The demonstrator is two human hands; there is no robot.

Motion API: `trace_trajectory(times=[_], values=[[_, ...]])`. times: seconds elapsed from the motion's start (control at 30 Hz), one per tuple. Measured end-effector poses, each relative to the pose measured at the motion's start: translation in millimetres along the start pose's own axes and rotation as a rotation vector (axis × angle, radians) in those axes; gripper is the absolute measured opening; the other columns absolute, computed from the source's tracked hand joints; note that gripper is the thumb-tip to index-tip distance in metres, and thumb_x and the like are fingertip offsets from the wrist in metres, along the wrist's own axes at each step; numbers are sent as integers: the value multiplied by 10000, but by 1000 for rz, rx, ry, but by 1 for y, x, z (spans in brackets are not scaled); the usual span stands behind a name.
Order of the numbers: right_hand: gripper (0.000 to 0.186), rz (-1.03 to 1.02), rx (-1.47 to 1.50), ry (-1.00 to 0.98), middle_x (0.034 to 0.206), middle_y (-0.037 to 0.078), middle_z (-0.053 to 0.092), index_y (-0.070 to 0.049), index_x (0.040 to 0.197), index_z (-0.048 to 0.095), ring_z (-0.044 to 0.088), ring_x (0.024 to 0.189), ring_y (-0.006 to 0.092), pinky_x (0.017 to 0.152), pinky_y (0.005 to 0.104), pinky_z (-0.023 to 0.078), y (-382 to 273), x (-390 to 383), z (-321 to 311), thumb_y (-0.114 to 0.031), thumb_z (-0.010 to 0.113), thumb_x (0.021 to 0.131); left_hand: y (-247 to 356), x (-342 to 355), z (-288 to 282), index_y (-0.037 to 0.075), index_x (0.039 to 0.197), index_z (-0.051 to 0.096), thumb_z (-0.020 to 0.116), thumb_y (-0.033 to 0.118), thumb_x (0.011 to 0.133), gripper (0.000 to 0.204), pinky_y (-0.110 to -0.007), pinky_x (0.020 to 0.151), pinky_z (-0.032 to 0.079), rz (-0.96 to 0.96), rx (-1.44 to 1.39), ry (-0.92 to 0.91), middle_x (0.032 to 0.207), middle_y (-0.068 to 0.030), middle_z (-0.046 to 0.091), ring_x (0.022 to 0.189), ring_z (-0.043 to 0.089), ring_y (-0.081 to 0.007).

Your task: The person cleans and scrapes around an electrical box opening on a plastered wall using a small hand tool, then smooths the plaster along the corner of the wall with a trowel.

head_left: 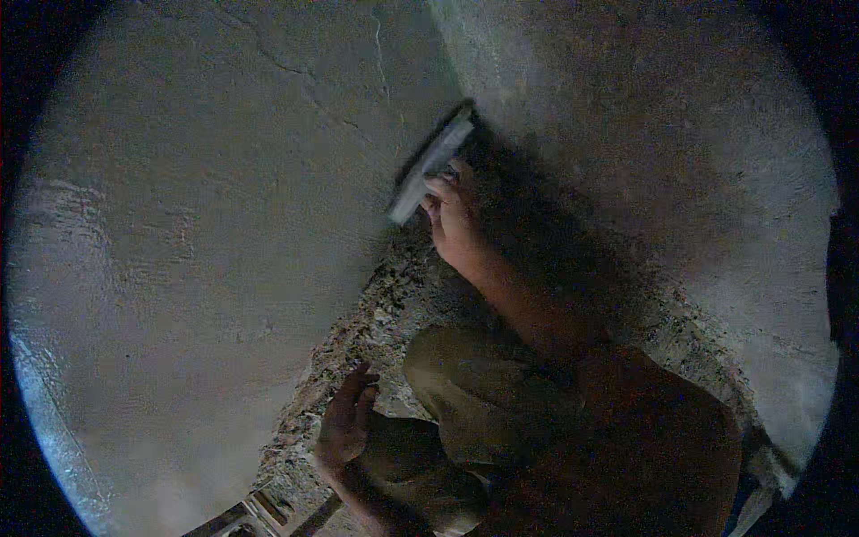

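Note:
My right hand (454,210) grips a long, flat-bladed plastering trowel (434,163). The trowel lies slantwise against the grey plastered wall (224,188), close to the corner with the other wall. Lower down, my left hand (344,425) is raised beside my knee, holding nothing that I can see, its fingers loosely stretched. Dim light leaves the trowel's handle mostly hidden behind my right fingers.
A second wall (644,134) meets the first at a corner, with a dark shadow beside my forearm. Crumbled rubble (344,349) runs along the wall's foot. My bent knees (483,385) fill the corner. Narrow wood-like pieces (266,508) lie at lower left. Cracks mark the upper plaster.

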State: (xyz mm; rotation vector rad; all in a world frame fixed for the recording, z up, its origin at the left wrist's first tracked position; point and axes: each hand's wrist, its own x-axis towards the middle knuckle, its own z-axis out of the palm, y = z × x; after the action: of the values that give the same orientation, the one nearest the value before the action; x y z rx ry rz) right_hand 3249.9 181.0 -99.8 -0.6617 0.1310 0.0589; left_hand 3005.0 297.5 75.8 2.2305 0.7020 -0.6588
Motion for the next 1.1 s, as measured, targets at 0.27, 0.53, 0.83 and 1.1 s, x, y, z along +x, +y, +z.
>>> trace_trajectory(times=[0.27, 0.53, 0.83, 1.1], values=[[461, -156, 27, -226, 1030, 82, 519, -60, 1178, 401, 494, 998, 188, 863, 343, 403, -95, -38, 144, 26, 562, 755, -22, 2, -5, 54, 1309, 429, 450, 345, 947, 465, -378, 917, 435, 282, -114, 5, 1200, -164, 563, 1099, 551, -277], [388, -820, -1242, -131, 962, 40, 504, -94, 1140, 457, 498, 927, 179, 764, 324, 434, -47, -19, 23, -21, 566, 775, -4, -2, -6, 36, 1292, 437, 433, 321, 953, 444, -389, 905, 436, 137, -6, 47, 1170, -167, 580, 1084, 558, -299], [456, 263, 122, 214, 788, -11, 414, -160, 1189, 429, 409, 593, 107, 637, 273, 418, -14, 1, 16, -36, 574, 775, -2, -13, -6, 45, 1313, 422, 458, 298, 948, 446, -377, 910, 436, 55, -32, 92, 1185, -164, 575, 1090, 560, -277], [452, -361, -207, -113, 933, 56, 516, -106, 1199, 416, 511, 871, 174, 796, 301, 425, -62, 0, 97, -32, 573, 782, 0, -7, -2, 62, 1317, 423, 457, 302, 949, 441, -372, 914, 434, 17, -100, 23, 1205, -168, 562, 1097, 557, -269]])
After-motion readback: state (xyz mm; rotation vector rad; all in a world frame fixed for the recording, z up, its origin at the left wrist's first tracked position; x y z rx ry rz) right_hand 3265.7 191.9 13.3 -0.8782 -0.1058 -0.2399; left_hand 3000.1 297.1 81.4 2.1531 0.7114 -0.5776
